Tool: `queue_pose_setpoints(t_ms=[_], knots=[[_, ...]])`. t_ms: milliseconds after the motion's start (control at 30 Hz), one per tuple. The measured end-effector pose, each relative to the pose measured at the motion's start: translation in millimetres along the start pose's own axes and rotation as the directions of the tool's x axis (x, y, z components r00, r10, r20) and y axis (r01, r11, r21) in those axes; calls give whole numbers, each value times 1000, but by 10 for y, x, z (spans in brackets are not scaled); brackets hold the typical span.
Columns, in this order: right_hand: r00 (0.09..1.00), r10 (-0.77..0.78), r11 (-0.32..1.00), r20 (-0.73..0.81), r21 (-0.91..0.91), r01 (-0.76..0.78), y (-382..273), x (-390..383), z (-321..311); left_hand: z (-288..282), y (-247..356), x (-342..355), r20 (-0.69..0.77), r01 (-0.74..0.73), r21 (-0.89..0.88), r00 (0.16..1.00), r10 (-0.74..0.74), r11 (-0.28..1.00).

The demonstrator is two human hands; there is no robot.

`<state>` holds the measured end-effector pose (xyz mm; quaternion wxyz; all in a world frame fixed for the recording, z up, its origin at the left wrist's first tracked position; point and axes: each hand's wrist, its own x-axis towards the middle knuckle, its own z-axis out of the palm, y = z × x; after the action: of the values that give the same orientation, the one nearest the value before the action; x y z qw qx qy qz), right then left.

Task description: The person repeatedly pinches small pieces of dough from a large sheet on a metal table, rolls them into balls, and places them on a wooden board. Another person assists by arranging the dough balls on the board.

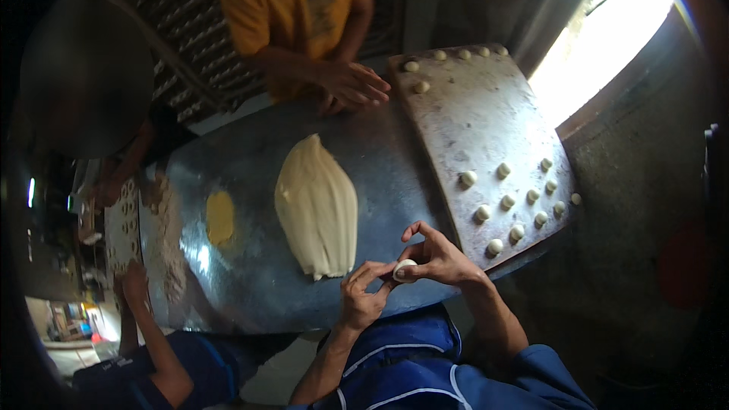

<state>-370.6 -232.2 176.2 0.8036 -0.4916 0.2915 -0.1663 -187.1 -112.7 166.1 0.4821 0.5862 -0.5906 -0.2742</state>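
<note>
A small white dough ball is between my two hands, above the near edge of the metal table. My right hand grips it with the thumb across it and the index finger raised in a curve. From the other side my left hand pinches at the same ball, its fingers bent together. Just beyond my left hand lies a large, long slab of pale dough, with lengthwise folds and a ragged near end.
To the right, a tray bears several dough balls. A yellow patch and scattered flour lie left on the table. Across stands a person in a yellow shirt, hands over the table. Other people work by a board at left.
</note>
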Motion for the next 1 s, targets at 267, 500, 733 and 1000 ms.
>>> queue_pose_setpoints(t_ms=[267, 500, 733, 1000], knots=[[945, 157, 972, 287, 127, -199, 538, 263, 458, -521, -14, -774, 157, 262, -703, 964, -215, 661], [855, -519, 93, -3, -994, 53, 1396, -40, 401, -1011, -675, -288, -30, 182, 59, 983, -181, 981], [806, -592, -26, -16, -999, -40, 1741, 837, 724, -838, -1603, -226, -148, 16, 488, 987, 64, 873], [726, -645, 178, -239, -971, -162, 1202, 806, 264, -764, -1758, -258, -410, -14, 391, 893, 188, 920]])
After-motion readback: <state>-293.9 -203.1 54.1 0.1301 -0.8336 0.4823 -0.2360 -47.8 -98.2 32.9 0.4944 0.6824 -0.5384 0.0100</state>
